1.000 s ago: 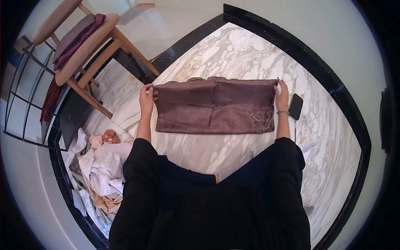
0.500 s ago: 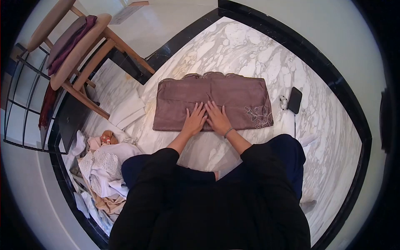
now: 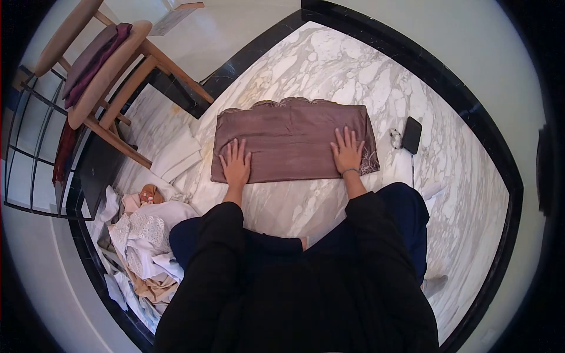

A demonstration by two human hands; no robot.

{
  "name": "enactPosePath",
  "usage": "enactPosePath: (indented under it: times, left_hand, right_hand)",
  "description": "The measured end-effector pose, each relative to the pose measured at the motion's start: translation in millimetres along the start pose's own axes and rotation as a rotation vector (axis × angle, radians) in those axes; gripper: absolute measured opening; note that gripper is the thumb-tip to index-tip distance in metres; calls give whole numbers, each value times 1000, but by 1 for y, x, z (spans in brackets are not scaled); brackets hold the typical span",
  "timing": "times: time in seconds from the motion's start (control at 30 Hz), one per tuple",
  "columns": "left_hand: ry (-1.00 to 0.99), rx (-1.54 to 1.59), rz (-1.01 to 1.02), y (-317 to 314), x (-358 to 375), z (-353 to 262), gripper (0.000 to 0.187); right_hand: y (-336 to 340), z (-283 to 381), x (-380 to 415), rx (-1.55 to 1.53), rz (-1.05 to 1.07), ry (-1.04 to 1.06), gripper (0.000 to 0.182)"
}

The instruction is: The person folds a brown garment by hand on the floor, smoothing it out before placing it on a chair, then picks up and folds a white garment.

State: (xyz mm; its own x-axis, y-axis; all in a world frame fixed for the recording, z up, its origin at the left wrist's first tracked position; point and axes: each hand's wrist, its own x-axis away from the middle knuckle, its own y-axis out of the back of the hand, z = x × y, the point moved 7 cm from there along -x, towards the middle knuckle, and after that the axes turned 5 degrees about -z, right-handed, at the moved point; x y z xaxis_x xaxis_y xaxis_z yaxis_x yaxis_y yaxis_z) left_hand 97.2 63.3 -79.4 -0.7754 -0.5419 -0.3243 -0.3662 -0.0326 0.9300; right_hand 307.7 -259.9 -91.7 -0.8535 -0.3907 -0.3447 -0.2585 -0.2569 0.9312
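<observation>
A brown-purple folded cloth [image 3: 288,141] lies flat on the marble floor in front of me, with a scalloped far edge and pale floral embroidery at its right corner. On its left part rests my left hand [image 3: 236,163], open and flat with fingers apart. My right hand [image 3: 348,154] lies spread on the right part, covering some of the embroidery. A thin band circles the right wrist. Neither hand grips the fabric.
Right of the cloth lies a black phone [image 3: 412,136] beside a small pale item. A heap of white and beige clothes [image 3: 144,241] sits at my left. Behind it stand a wooden chair [image 3: 112,76] with folded fabrics on it and a black wire rack [image 3: 35,156].
My hands have slid apart from the cloth's middle, the left one leftward and the right one rightward. Creases at the centre look flatter now.
</observation>
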Motion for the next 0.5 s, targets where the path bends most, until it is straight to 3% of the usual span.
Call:
enactPosePath:
  times: [0.23,0.37,0.5]
  left_hand:
    - [156,-77,34,4,6,44,52]
    - [290,-212,59,8,8,44,53]
    - [5,-148,-41,3,-1,-3,57]
  right_hand:
    - [8,-57,2,59,8,-315,57]
    - [7,-56,2,109,36,-348,62]
    - [15,17,5,33,7,-75,66]
